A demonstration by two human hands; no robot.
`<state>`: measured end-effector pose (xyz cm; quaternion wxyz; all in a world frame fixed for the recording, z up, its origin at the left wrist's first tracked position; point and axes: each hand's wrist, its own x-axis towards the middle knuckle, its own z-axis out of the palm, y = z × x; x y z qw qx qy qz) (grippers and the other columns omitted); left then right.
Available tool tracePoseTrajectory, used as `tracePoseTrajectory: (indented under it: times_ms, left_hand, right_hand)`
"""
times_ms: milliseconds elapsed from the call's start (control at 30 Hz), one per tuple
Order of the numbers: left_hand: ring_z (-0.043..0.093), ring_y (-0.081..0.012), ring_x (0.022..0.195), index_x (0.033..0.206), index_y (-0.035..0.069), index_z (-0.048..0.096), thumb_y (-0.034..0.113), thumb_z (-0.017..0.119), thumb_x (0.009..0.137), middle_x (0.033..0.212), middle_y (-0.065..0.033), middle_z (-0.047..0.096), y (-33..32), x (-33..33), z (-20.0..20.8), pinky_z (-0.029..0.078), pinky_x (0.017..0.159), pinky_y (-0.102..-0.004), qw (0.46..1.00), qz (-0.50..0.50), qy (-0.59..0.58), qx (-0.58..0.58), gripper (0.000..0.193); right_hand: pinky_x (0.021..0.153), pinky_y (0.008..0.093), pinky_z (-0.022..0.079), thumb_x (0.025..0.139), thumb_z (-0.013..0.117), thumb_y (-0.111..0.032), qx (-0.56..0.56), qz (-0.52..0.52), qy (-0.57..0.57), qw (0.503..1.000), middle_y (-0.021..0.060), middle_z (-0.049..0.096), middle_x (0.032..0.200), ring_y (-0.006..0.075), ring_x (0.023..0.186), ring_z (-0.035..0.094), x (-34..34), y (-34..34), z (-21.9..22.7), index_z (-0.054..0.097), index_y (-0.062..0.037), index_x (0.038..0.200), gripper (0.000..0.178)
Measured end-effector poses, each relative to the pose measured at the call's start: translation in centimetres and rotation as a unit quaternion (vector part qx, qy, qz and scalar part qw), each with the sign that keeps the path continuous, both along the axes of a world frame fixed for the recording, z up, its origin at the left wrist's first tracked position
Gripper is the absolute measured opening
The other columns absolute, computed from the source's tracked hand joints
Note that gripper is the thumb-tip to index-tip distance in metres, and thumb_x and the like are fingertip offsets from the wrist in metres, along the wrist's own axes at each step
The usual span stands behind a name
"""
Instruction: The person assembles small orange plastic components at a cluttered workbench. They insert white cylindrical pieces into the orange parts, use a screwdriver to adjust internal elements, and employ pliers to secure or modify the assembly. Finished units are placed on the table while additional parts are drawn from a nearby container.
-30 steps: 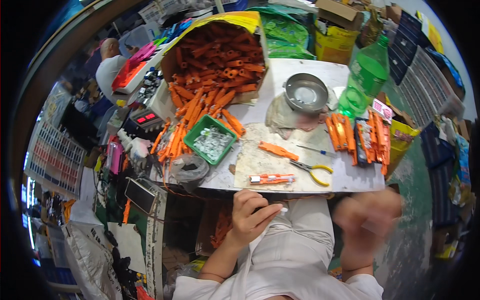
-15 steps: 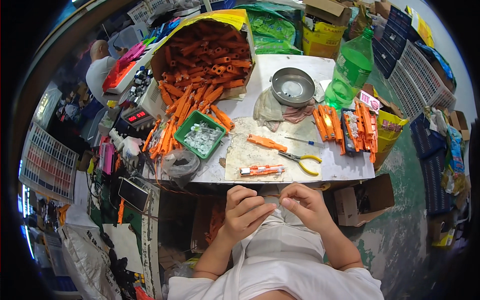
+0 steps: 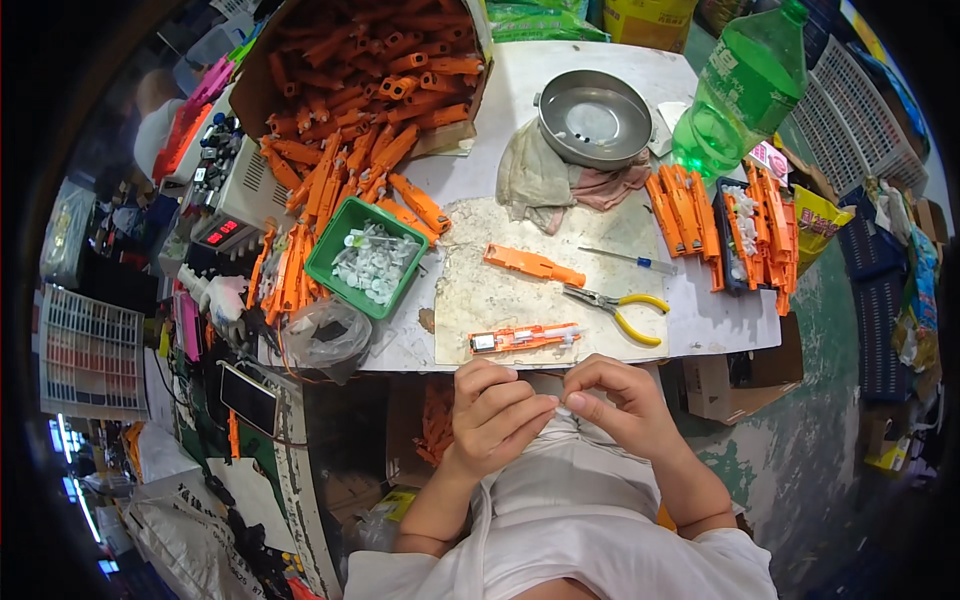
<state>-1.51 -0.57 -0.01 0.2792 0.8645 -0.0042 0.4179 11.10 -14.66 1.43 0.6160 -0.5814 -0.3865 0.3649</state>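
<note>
My left hand [image 3: 494,418] and my right hand [image 3: 622,408] are held close together above my lap, just off the table's front edge. The fingers of both are pinched. Something thin seems to span between them, too small to make out. Right beyond my fingertips, an opened orange plastic casing with parts in it [image 3: 525,338] lies on a worn pale board [image 3: 460,290]. Behind it rests another orange casing [image 3: 533,264]. To its right are yellow-handled pliers [image 3: 618,309] and a thin screwdriver with a blue end [image 3: 630,258].
A green basket [image 3: 328,265] of small whitish pieces stands left, before a big heap of orange casings [image 3: 340,165]. A metal bowl [image 3: 590,150] sits on a rag [image 3: 530,180] at the back. Right are a green bottle [image 3: 745,85] and a bin [image 3: 735,235] among upright orange casings.
The view has shifted, so the table and its things appear larger and closer. Both my hands stay pinched together at nearly the same place, with only slight finger movement.
</note>
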Motion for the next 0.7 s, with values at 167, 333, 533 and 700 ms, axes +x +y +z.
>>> tracePoseTrajectory:
  times_ms: [167, 333, 533, 700]
  left_hand:
    - [0.049, -0.0224, 0.086, 0.081, 0.011, 0.069, 0.013, 0.077, 0.063, 0.081, 0.0, 0.057, 0.3, 0.2, -0.7, 0.042, 0.077, -0.0387, 0.999, 0.001, 0.028, -0.038, 0.019]
    - [0.05, -0.0226, 0.085, 0.08, 0.011, 0.068, 0.013, 0.077, 0.065, 0.08, -0.0003, 0.056, 0.2, 0.3, -0.9, 0.042, 0.077, -0.0385, 0.998, 0.014, 0.032, -0.051, 0.018]
    - [0.05, -0.0227, 0.085, 0.08, 0.01, 0.068, 0.013, 0.077, 0.064, 0.08, -0.0006, 0.056, 0.3, 0.5, -1.1, 0.043, 0.076, -0.0388, 0.999, 0.018, 0.029, -0.034, 0.019]
    - [0.05, -0.0227, 0.085, 0.08, 0.01, 0.068, 0.013, 0.078, 0.063, 0.081, -0.0005, 0.056, 0.6, 0.5, -1.5, 0.043, 0.075, -0.0389, 0.999, 0.015, 0.029, -0.022, 0.02]
  right_hand:
    - [0.078, 0.0268, 0.048, 0.083, 0.065, -0.007, 0.006, -0.051, 0.124, 0.991, 0.0093, 0.064, 0.095, 0.0145, 0.087, 0.061, -0.8, 0.1, -0.7, 0.062, 0.0022, 0.096, 0.016]
    - [0.079, 0.0271, 0.049, 0.082, 0.066, -0.005, 0.011, -0.053, 0.067, 0.996, 0.0103, 0.065, 0.096, 0.0149, 0.088, 0.062, -0.8, 0.2, -1.2, 0.063, 0.0026, 0.098, 0.018]
    - [0.075, 0.0274, 0.05, 0.081, 0.066, -0.004, 0.008, -0.111, 0.062, 0.992, 0.0102, 0.066, 0.092, 0.0161, 0.085, 0.063, -1.5, 0.3, -1.6, 0.064, 0.0021, 0.095, 0.016]
    - [0.073, 0.0266, 0.05, 0.08, 0.067, -0.004, -0.002, -0.107, -0.017, 0.994, 0.0103, 0.067, 0.09, 0.0176, 0.083, 0.064, -1.3, 0.5, -1.8, 0.064, 0.0012, 0.093, 0.014]
